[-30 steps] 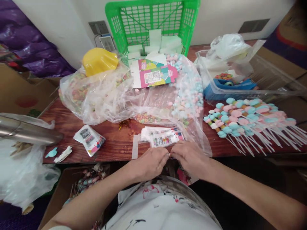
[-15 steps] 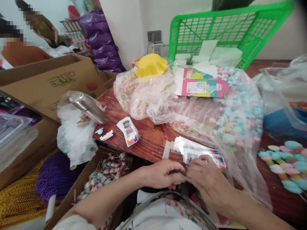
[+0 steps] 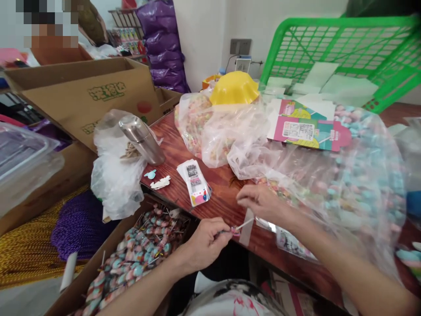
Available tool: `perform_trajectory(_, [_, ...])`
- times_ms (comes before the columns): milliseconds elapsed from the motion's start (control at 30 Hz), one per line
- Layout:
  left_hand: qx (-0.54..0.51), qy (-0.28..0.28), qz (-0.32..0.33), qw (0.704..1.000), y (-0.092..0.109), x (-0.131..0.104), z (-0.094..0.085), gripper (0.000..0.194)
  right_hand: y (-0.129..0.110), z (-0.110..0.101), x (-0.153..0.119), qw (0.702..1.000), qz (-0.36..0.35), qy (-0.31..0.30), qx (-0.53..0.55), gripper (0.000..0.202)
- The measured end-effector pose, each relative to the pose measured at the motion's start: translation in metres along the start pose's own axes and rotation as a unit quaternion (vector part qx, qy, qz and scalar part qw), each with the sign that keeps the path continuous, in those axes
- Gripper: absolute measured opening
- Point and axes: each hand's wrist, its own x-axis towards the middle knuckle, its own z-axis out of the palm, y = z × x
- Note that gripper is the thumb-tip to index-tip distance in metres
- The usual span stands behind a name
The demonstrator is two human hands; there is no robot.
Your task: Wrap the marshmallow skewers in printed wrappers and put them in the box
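My left hand [image 3: 210, 241] is closed around a wrapped candy stick [image 3: 242, 225]. Its thin white stick points up to the right, and most of the candy is hidden in the fingers. My right hand [image 3: 258, 202] hovers over the table close to some thin gold-brown ties [image 3: 237, 181]. Its fingers are curled together, and whatever they hold is hidden. Under my right forearm lie clear printed bags [image 3: 292, 242], partly covered. A stack of printed cards or bags [image 3: 194, 182] rests left of my right hand.
Below the table's left edge, a carton holds many wrapped candy sticks [image 3: 131, 254]. A steel flask [image 3: 141, 139] stands at the left. Large bags of candy [image 3: 296, 166], a yellow dish [image 3: 234, 88] and a green basket [image 3: 278, 48] are behind. A person is at the far left.
My hands were together near the table edge; now they are apart. The right one has moved up and forward, while the left holds the candy stick with its white stick exposed. The view has shifted left.
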Motion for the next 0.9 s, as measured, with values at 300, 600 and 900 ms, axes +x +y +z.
perform_trajectory(300, [-0.302, 0.066, -0.182, 0.934, -0.003, 0.003, 0.002, 0.025, 0.029, 0.017, 0.04, 0.968, 0.152, 0.081, -0.184, 0.028])
perform_trajectory(600, [-0.426, 0.076, -0.202, 0.879, 0.005, 0.012, 0.014, 0.025, 0.043, -0.004, 0.011, 0.967, 0.168, 0.114, -0.155, 0.025])
perform_trajectory(900, [-0.503, 0.059, -0.187, 0.842, 0.019, 0.046, 0.023, 0.019, 0.064, 0.005, -0.024, 0.97, 0.097, 0.224, 0.014, 0.02])
